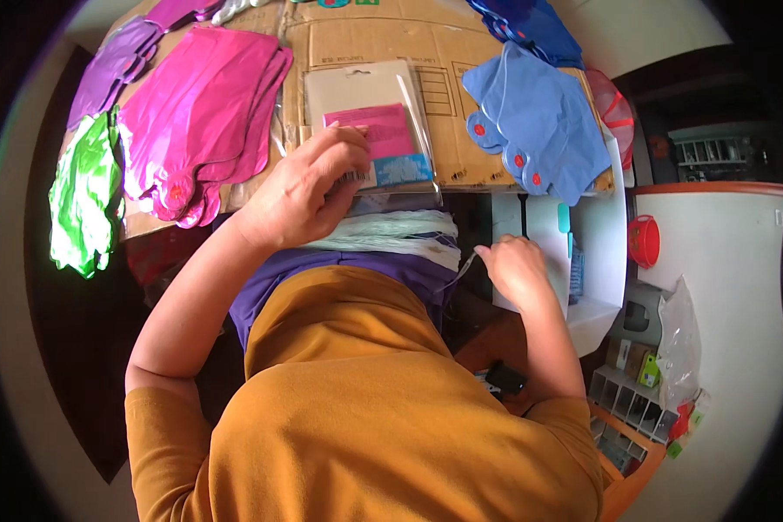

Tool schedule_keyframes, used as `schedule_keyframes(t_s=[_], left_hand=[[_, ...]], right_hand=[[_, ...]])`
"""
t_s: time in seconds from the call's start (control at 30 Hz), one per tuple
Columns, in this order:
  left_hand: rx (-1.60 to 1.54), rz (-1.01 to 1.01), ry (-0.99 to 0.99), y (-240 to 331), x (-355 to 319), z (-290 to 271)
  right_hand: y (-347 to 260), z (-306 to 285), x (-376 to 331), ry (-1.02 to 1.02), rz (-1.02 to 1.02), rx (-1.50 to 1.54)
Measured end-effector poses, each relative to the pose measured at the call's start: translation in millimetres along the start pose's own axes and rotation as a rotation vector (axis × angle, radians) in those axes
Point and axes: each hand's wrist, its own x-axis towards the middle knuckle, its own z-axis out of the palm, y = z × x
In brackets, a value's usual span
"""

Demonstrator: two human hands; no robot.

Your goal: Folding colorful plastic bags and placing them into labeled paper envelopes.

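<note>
My left hand (322,178) lies curled over the lower left of a clear packet (348,85) on the cardboard, its fingers bent around that edge. Inside the packet are a pale card, a folded pink piece (393,126) and a blue printed strip. My left fingertips are partly hidden by the hand itself. At the right of my lap, my right hand (515,265) pinches the end of a thin whitish strand (465,268). A bundle of pale ribbon strands (391,230) lies across my purple-covered lap, below the cardboard's near edge.
Flat shiny foil pieces, like empty balloons, lie around the cardboard (452,43): pink (209,104), green (85,191), purple (117,70), light blue (544,113) and dark blue (535,26). An open white box (596,278) stands right of my right hand. Farther right hangs a red basket (644,241).
</note>
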Motion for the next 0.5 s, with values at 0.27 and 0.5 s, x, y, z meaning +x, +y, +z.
schedule_keyframes(t_s=[0.27, 0.5], left_hand=[[0.383, 0.113, -0.115, 16.5, -17.2, -26.8], [0.261, -0.033, 0.003, 2.8, -14.1, -23.8]], right_hand=[[-27.5, -90.6, 17.4, 0.667, -0.703, 0.276], [-56.3, -102.6, 69.5, 0.415, -0.636, 0.792]])
